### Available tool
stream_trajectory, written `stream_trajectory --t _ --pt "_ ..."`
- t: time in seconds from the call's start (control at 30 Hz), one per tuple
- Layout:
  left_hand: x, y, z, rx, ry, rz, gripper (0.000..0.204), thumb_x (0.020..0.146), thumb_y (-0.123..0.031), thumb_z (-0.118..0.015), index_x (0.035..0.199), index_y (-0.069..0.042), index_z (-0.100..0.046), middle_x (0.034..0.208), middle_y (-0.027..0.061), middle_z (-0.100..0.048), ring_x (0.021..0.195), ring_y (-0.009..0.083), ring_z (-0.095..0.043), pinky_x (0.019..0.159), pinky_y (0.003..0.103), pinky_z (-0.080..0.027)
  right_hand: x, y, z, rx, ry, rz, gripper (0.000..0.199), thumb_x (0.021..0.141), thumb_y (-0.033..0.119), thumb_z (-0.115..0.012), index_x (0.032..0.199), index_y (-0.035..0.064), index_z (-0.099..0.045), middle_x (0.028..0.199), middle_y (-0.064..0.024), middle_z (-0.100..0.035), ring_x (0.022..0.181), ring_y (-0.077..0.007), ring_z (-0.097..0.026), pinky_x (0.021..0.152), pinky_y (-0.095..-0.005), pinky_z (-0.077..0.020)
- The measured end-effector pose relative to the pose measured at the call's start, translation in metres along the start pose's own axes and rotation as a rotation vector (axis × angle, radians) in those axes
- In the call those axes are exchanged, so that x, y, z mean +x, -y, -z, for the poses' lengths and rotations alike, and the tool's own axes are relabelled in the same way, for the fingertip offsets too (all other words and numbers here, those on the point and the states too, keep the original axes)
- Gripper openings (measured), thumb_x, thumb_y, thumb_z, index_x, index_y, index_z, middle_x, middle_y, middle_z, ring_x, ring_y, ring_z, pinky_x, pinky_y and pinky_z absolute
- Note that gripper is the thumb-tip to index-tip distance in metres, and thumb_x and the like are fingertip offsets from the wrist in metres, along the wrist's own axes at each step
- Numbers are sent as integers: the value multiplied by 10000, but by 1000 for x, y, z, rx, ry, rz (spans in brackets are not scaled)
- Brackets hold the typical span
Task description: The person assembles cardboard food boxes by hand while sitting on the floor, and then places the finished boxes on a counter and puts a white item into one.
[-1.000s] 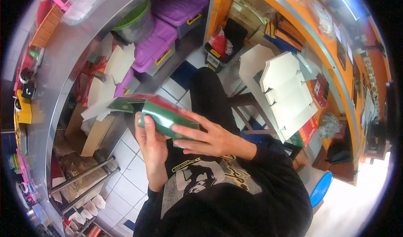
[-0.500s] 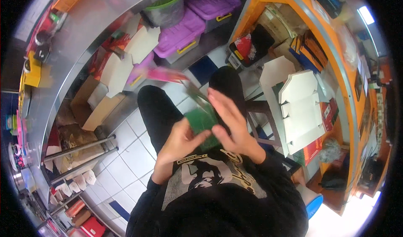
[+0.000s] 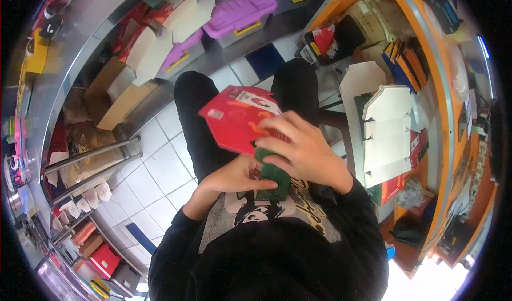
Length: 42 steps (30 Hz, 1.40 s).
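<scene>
Above my lap is a folding carton of printed card, with a red panel (image 3: pixel 229 120) spread out toward my knees and a narrower green panel (image 3: pixel 276 181) nearer my chest. My left hand (image 3: pixel 232 179) grips the green part from the left, its thumb lying across it. From the right, my right hand (image 3: pixel 312 151) holds the carton, fingers bent over the edge of the red panel and thumb on the green part. The fold between the two panels is partly hidden under my right fingers.
At right, white die-cut card sheets (image 3: pixel 388 141) lie stacked beside an orange-framed shelf (image 3: pixel 434 66). More loose card (image 3: pixel 184 21) lies ahead on the left, near purple-lidded bins (image 3: pixel 242 13). A metal counter (image 3: pixel 88 39) curves along the left, above a metal rack (image 3: pixel 90 159).
The carton has turned so its red panel faces up, where before it was a blurred, edge-on strip. My right fingers, stretched out before, now bend over it. The head view has shifted slightly.
</scene>
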<state>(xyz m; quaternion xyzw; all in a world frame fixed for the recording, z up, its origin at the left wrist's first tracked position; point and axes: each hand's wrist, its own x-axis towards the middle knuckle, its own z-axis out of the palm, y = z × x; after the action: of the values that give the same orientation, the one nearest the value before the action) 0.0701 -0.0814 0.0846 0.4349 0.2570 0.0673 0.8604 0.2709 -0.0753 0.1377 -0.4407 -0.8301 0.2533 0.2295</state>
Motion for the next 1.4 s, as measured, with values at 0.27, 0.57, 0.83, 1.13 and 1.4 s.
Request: stream_trajectory --t 0.27,0.57,0.83,1.13,1.4 --pt "-11 44 -6 342 -151 -248 407 845 -191 -704 1176 -50 -515 1015 74 -632 946 145 -594 792 301 -475 -15 7 6 118 267 146 295 642 186 -769 914 121 -673 1251 -72 -513 1127 -297 -494 894 -404 -456" --pt "-1 -6 -10 -194 -593 -559 332 980 -210 -490 1239 -16 -416 1025 133 -645 913 107 -602 749 228 -481 -10 -4 -36 -19 -215 237 708 569 422 -807 1214 211 -604 1383 -109 -444 1255 -387 -411 1022 -648 -238" --pt "-27 -19 41 225 -279 -665 791 826 -646 -556 1241 25 -500 1157 157 -606 1060 245 -596 942 347 -436 0 -64 -12 875 -948 -109 459 868 370 -606 1175 31 -562 1139 -135 -602 980 -163 -595 847 -256 -472" --pt "3 -15 12 1233 -689 -855 311 732 -5 -615 1033 -82 -630 996 28 -654 838 235 -650 690 326 -526 24 -87 -39 98 -681 -138 672 799 196 -702 1383 65 -397 1480 -181 -276 1379 -323 -235 1111 -455 -183" --pt "-7 -22 10 1284 -621 -415 105 818 -108 -617 911 -66 -594 839 94 -650 732 256 -647 583 359 -499 15 -79 -13 690 -49 139 173 739 141 -739 834 46 -629 722 -46 -626 703 -239 -600 1027 -496 -329"
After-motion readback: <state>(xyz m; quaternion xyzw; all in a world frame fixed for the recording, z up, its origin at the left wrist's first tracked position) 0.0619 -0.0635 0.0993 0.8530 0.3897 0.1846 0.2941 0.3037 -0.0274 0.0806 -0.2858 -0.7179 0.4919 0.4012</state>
